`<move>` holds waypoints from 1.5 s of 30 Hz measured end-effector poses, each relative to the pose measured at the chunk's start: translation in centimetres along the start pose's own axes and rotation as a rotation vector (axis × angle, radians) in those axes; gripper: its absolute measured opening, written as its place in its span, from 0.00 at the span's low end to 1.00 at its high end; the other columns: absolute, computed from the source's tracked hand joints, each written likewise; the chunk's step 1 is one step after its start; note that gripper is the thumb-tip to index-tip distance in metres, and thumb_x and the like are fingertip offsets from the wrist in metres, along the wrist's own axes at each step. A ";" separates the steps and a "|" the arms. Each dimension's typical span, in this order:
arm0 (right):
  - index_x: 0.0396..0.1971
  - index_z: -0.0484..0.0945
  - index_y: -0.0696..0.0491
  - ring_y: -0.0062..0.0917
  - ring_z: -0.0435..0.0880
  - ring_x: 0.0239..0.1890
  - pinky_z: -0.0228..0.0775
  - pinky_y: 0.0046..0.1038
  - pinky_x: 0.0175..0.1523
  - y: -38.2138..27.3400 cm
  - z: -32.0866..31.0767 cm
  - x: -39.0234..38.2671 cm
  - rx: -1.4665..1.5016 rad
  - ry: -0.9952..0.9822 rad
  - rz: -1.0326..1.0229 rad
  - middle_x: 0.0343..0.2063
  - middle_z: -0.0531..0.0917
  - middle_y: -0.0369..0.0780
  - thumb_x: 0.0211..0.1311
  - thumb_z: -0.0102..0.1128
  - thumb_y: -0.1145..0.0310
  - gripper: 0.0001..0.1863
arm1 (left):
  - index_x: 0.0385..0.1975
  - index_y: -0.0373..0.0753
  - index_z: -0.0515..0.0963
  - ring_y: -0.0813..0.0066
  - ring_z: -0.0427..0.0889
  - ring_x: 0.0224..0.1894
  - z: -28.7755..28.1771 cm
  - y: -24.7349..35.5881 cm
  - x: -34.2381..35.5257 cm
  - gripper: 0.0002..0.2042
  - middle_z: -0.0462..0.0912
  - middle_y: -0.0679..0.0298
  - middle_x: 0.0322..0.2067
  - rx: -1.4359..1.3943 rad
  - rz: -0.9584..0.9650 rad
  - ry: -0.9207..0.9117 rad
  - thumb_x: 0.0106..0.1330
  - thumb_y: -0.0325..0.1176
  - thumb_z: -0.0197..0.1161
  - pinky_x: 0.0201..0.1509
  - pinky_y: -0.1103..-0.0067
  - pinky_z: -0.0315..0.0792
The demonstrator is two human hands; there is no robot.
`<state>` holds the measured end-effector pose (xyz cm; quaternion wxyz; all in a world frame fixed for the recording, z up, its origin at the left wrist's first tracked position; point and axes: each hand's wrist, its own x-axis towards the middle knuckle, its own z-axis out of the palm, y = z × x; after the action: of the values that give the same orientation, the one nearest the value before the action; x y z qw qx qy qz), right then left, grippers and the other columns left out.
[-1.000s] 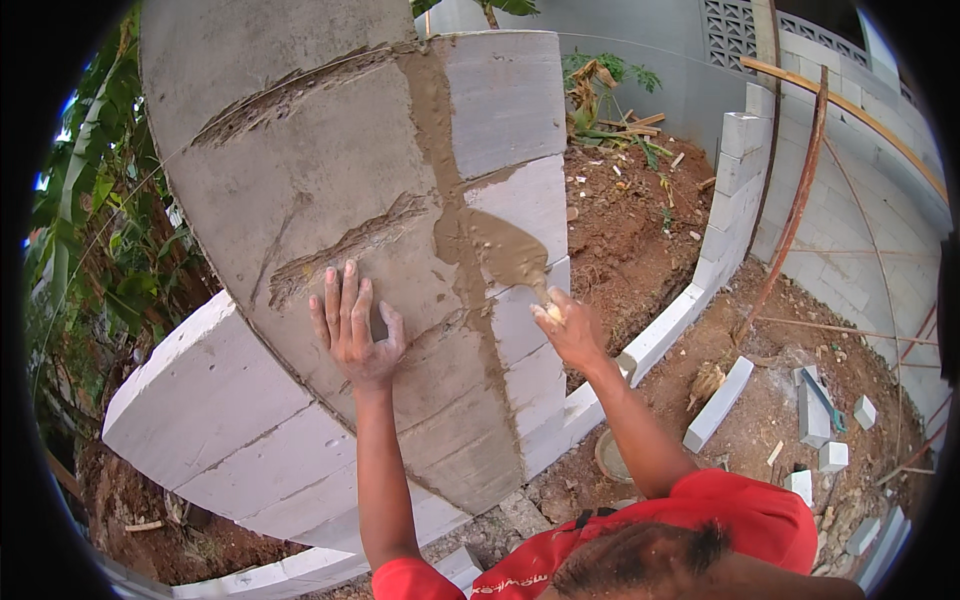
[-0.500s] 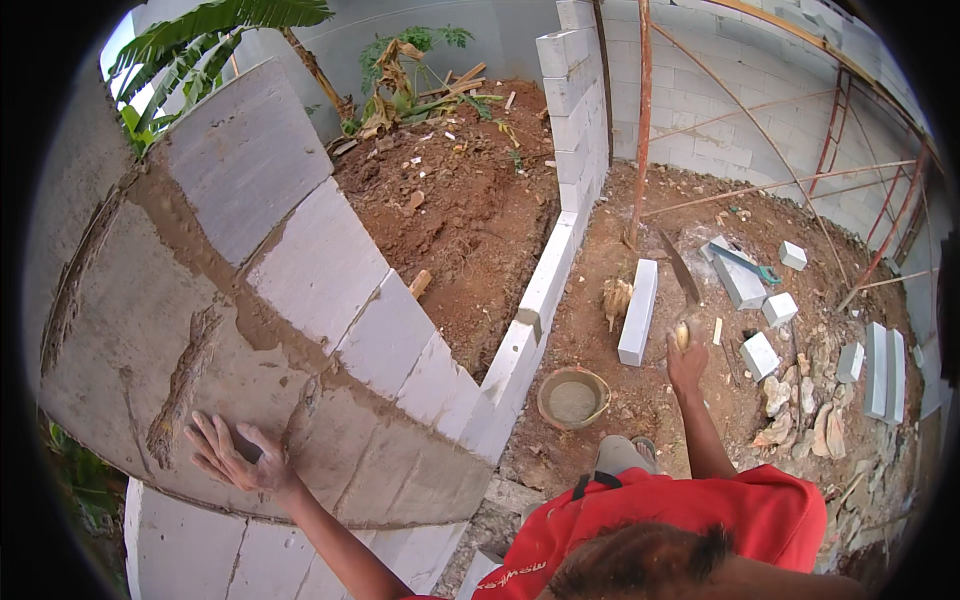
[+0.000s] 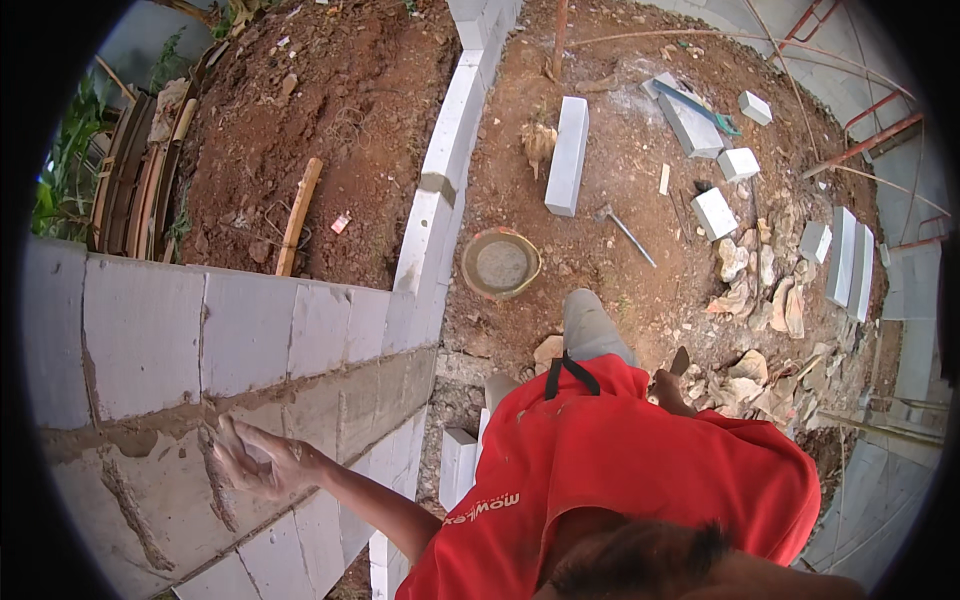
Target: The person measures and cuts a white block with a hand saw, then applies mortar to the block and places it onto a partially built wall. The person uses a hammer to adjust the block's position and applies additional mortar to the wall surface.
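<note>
My left hand [image 3: 268,462] is open, fingers stretched out and slightly bent. It appears to rest against the grey plastered band [image 3: 365,395] of the block wall, by a rough mortar ridge. White blocks [image 3: 245,325] line the wall on the far side of that band. On the other side of my body, my right hand [image 3: 672,392] is low beside my red shirt, which partly covers it. A trowel [image 3: 680,361] juts from its fingers, with only part of the dark blade showing. The grip itself is hidden.
A round bucket [image 3: 463,262] of grey mix stands ahead. Beyond it lie a hammer [image 3: 628,240], a long white block [image 3: 567,160] and a handsaw [image 3: 695,104] on another block. Torn sacks [image 3: 735,300] litter the right. A low block wall [image 3: 440,160] runs ahead; red scaffolding [image 3: 865,145] stands far right.
My right hand has drawn back from ahead to my side with the trowel, uncovering the hammer on the ground. My left hand stays against the wall. The view has shifted and tilted down.
</note>
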<state>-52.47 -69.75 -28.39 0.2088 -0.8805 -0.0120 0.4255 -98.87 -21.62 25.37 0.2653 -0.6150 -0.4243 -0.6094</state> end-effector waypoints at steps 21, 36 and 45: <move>0.36 0.84 0.60 0.26 0.83 0.24 0.75 0.33 0.33 -41.8 -15.1 11.4 0.044 -0.451 -0.243 0.25 0.85 0.40 0.60 0.71 0.57 0.19 | 0.35 0.24 0.83 0.63 0.91 0.28 -10.2 14.3 -41.3 0.04 0.89 0.50 0.27 0.119 -2.119 -1.248 0.68 0.20 0.66 0.26 0.72 0.87; 0.52 0.86 0.57 0.45 0.90 0.47 0.78 0.43 0.53 -53.2 7.7 11.2 -0.792 -0.599 -0.486 0.44 0.89 0.53 0.54 0.71 0.49 0.31 | 0.49 0.23 0.82 0.71 0.90 0.43 17.5 11.9 -41.7 0.15 0.89 0.55 0.44 -0.576 -1.635 -1.136 0.64 0.20 0.72 0.46 0.80 0.83; 0.46 0.87 0.59 0.49 0.88 0.53 0.80 0.46 0.59 -51.1 22.4 18.9 -0.924 -0.543 -0.449 0.46 0.89 0.55 0.57 0.69 0.52 0.26 | 0.37 0.28 0.83 0.78 0.85 0.25 14.2 13.9 -50.0 0.15 0.88 0.56 0.28 -0.039 -2.049 -1.261 0.63 0.34 0.79 0.21 0.78 0.79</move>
<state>-49.29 -11.36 -35.52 -0.1226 -0.7155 -0.4362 0.5318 -74.55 -26.52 -22.31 -0.6056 -0.1860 -0.7617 -0.1356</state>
